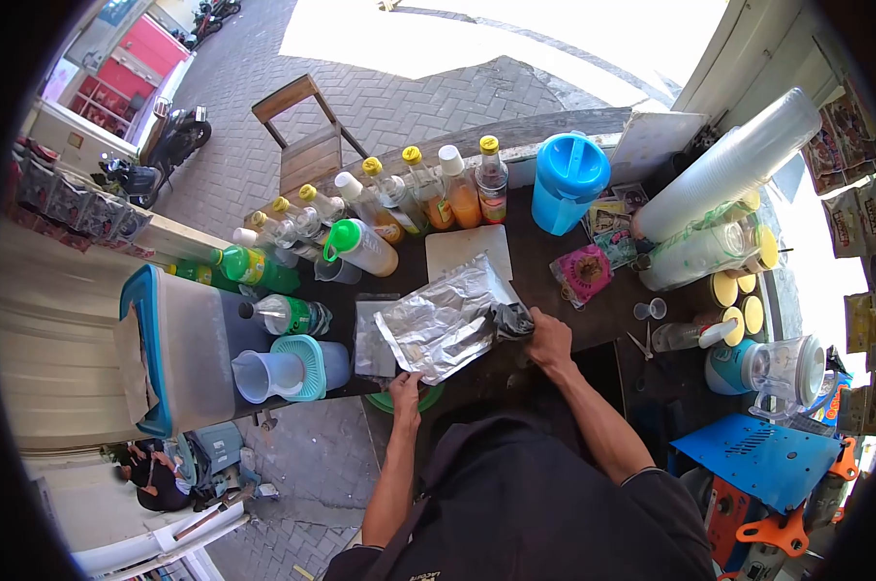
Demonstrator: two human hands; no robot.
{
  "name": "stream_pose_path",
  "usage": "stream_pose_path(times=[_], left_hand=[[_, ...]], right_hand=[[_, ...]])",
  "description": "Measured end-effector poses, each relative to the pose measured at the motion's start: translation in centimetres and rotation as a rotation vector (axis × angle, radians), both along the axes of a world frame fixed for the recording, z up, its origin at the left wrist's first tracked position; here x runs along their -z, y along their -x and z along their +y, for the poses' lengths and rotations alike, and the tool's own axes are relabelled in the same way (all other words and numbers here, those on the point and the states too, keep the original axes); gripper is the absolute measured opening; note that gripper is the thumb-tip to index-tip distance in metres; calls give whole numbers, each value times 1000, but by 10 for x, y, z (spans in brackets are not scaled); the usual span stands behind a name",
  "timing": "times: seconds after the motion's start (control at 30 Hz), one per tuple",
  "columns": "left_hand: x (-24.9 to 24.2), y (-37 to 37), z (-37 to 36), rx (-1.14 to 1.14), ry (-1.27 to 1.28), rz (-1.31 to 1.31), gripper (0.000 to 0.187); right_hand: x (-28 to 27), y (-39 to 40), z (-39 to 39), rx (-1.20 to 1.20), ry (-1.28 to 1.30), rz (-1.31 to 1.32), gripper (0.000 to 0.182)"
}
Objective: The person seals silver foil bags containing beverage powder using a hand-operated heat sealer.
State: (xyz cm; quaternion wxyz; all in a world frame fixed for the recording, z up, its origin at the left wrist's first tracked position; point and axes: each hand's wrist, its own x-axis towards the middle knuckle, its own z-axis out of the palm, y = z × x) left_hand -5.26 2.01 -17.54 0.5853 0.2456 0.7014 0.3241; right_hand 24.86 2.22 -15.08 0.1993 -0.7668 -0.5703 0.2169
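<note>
A large crumpled silver foil bag (440,324) lies slanted over the dark tabletop in front of me. With fingers pinched, my left hand (405,391) grips its lower edge near the left corner. My right hand (550,341) is closed at the bag's right end, by a dark crumpled patch (511,320). Under the bag's far side shows a pale flat board (469,250). Flat clear plastic sheets (373,339) lie at its left, and a green rim (428,399) peeks out below, beside my left hand.
Several syrup bottles (434,198) line the far edge beside a blue lidded jug (568,184). On the left stand a large plastic tub (191,349) and a measuring jug (263,376). Stacked cups (728,169), scissors (641,345) and a blue-topped cup sealer (757,460) occupy the right.
</note>
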Motion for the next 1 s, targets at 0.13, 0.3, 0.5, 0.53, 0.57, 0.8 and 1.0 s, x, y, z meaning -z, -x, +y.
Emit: stream_pose_path(times=[0.13, 0.3, 0.5, 0.53, 0.57, 0.8, 1.0], left_hand=[[-20, -35, -12, 0, 111, -355, 11], [1, -47, -16, 106, 105, -354, 17], [23, -45, -28, 219, -24, 214, 18], [20, -47, -26, 221, -22, 211, 18], [17, -45, -26, 207, 15, 133, 17], [13, -48, -29, 105, 77, -194, 24], [7, -50, -24, 64, 179, -149, 21]], right_hand=[[-28, -16, 17, 111, 46, 12, 36], [-39, 46, 7, -134, -9, 427, 39], [12, 60, 0, -182, 68, 67, 35], [18, 45, 6, -145, -13, 0, 36], [18, 24, 16, -64, -10, -59, 34], [-30, -37, 48, 182, -138, -138, 26], [10, 73, 2, -307, -71, 118, 26]])
